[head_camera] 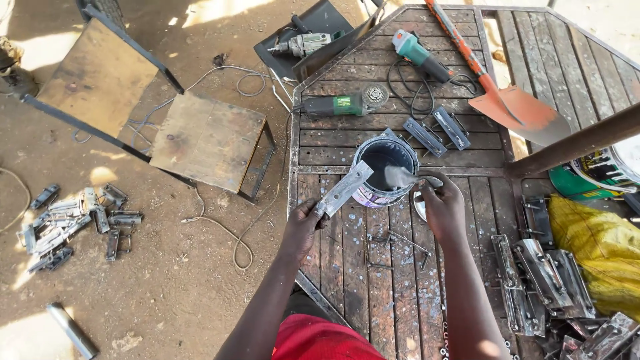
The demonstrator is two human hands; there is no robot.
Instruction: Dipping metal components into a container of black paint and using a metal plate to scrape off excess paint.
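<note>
A: Looking straight down on the work table, a slatted metal top, and both hands are busy at the paint can in the middle of it.

B: Left hand first: it's closed around the lower end of a flat grey metal piece, holding it tilted so the top end leans over the can's rim at about eight o'clock.

A: And the right hand is curled tight on a brush, bristles reaching into the can from its four o'clock side. The can's open, dark inside.

B: Around the can, at twelve o'clock, a green angle grinder lies on the slats, with another grinder further up at one o'clock.

A: Orange-handled shovel at two o'clock, blade down on the table.

B: Off at three to four o'clock, a stack of metal brackets. More of those pieces are heaped on the dirt at nine o'clock.
</note>
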